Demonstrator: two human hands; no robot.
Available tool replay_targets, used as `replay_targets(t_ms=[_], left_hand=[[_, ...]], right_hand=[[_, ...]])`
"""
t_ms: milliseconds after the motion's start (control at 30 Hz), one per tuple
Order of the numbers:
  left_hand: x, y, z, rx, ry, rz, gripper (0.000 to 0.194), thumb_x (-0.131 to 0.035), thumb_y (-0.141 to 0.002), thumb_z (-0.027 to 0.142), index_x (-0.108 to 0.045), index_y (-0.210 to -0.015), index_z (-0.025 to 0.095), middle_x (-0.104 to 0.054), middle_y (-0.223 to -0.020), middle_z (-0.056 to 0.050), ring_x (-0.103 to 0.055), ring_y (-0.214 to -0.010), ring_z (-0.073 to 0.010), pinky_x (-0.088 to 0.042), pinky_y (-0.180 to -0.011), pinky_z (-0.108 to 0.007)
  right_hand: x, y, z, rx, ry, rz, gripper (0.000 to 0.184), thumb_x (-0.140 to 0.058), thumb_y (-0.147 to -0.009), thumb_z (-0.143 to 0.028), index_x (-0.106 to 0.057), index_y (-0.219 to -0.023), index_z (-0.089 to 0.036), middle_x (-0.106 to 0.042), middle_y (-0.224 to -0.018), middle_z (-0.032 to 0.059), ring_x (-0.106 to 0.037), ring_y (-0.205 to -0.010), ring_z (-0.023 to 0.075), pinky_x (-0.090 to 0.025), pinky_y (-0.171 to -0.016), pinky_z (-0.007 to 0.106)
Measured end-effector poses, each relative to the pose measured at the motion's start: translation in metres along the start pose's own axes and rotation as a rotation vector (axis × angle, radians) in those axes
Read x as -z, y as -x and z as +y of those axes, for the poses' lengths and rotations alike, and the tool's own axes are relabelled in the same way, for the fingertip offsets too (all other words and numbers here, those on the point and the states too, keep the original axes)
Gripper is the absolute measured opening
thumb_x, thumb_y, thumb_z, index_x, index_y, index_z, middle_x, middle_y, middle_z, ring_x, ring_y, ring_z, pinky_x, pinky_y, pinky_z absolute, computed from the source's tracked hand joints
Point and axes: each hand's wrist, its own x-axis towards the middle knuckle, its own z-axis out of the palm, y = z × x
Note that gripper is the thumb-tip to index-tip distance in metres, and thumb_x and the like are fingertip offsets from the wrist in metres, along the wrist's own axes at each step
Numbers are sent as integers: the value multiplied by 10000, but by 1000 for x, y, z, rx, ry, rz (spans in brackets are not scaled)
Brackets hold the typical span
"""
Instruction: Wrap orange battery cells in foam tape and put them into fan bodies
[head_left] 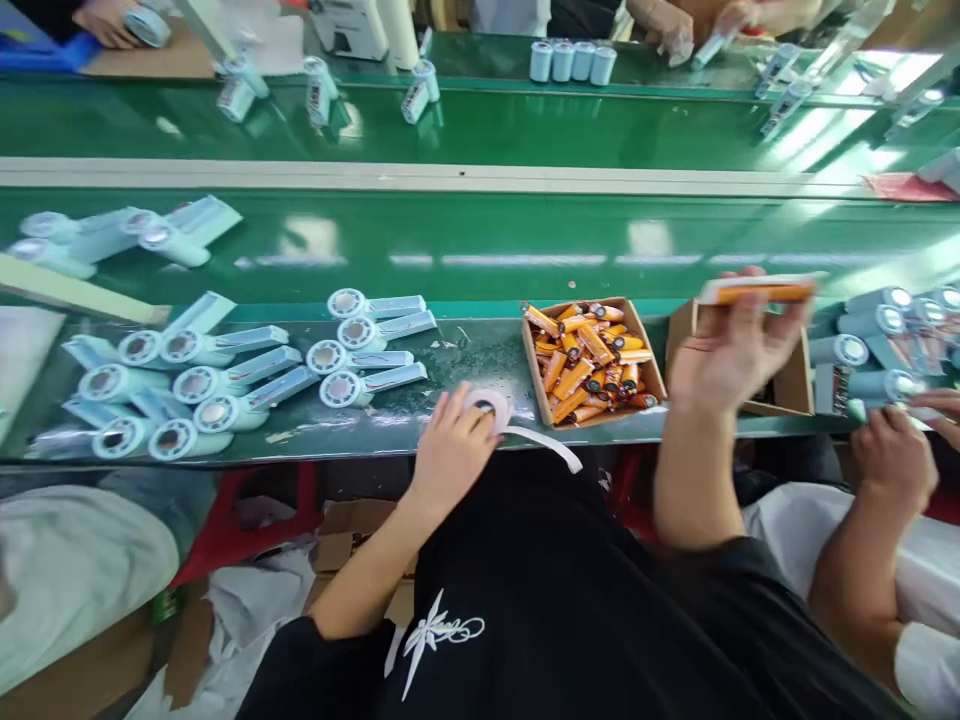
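My left hand is closed on a roll of white tape at the bench's near edge, its fingers at the roll's core. A loose tail of tape hangs from the roll to the right, over the edge. Raised above the bench on the right, my right hand grips an orange battery with a white strip along its top; both are slightly blurred. Between my hands stands a cardboard box of orange batteries. Behind my right wrist is a second cardboard box, its inside mostly hidden.
Light-blue handheld housings lie in groups on the bench to the left; more housings lie at right beside a co-worker's hands. Beyond is a green conveyor belt with a pale rail. People work across it.
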Motion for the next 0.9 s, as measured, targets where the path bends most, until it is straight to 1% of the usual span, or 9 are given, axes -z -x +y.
replay_targets(t_ms=[67, 167, 267, 467, 533, 633, 700, 800, 900], left_hand=[[4, 10, -36, 50, -23, -44, 298, -773, -921, 372, -758, -1136, 165, -776, -1093, -124, -604, -1349, -395, -545, -1072, -529], [17, 21, -92, 127, -129, 30, 265, -690, -986, 382, -757, -1151, 187, -776, -1125, -111, -660, -1220, -319, -539, -1048, -464], [31, 32, -131, 232, -314, 51, 212, -628, -1012, 323, -761, -1111, 191, -746, -1175, -138, -617, -1214, -348, -493, -1052, -531], [59, 32, -136, 110, -336, -63, 243, -574, -914, 66, -759, -1003, 196, -710, -1170, -134, -586, -1157, -343, -533, -950, -492], [63, 3, -131, 40, -324, -70, 337, -570, -866, 12, -763, -1069, 199, -694, -1210, -139, -564, -1201, -358, -525, -994, -514], [45, -83, -133, -33, -270, -65, 401, -539, -822, -22, -773, -1067, 192, -665, -1301, -140, -496, -1328, -388, -492, -1072, -538], [16, -157, -139, -6, -210, -89, 359, -512, -870, 20, -790, -1027, 184, -653, -1362, -124, -430, -1429, -386, -417, -1180, -543], [-31, -251, -146, 60, -50, -336, 331, -516, -899, 82, -810, -1001, 193, -664, -1414, -72, -456, -1449, -329, -315, -1269, -518], [-59, -298, -151, 36, 33, -475, 187, -648, -847, 184, -819, -899, 241, -727, -1340, -10, -597, -1304, -246, -323, -1267, -426]], right_hand=[[9, -7, -4, -33, -14, -55, 534, -776, -869, -250, -598, -1362, -359, -731, -1243, 46, -736, -1183, 222, -599, -1038, 415], [20, 18, -10, -161, 46, -177, 582, -868, -783, -223, -646, -1308, -338, -758, -1128, 26, -769, -1092, 243, -613, -1029, 504], [35, 46, -11, -262, 102, -138, 583, -921, -717, -275, -675, -1244, -319, -767, -1060, 1, -789, -1021, 243, -646, -966, 533], [79, 37, -18, -252, 127, -98, 529, -923, -700, -214, -732, -1174, -352, -792, -1067, -3, -806, -980, 251, -688, -877, 487], [77, 19, -22, -200, 132, -155, 525, -914, -715, -198, -734, -1188, -339, -809, -1003, 3, -809, -978, 266, -695, -855, 477], [40, -18, -10, -164, 145, -314, 544, -910, -728, -217, -711, -1225, -318, -821, -1024, 15, -802, -1031, 275, -685, -893, 466], [-3, -45, 15, -206, 145, -459, 550, -888, -751, -260, -687, -1261, -295, -819, -1082, 32, -791, -1067, 263, -667, -932, 446], [-66, -74, 70, -301, 118, -668, 577, -836, -761, -325, -655, -1302, -237, -813, -1123, 55, -783, -1030, 221, -638, -949, 396], [-101, -83, 121, -369, 239, -856, 609, -780, -769, -315, -621, -1348, -209, -818, -1005, 22, -767, -901, 177, -606, -902, 342]])
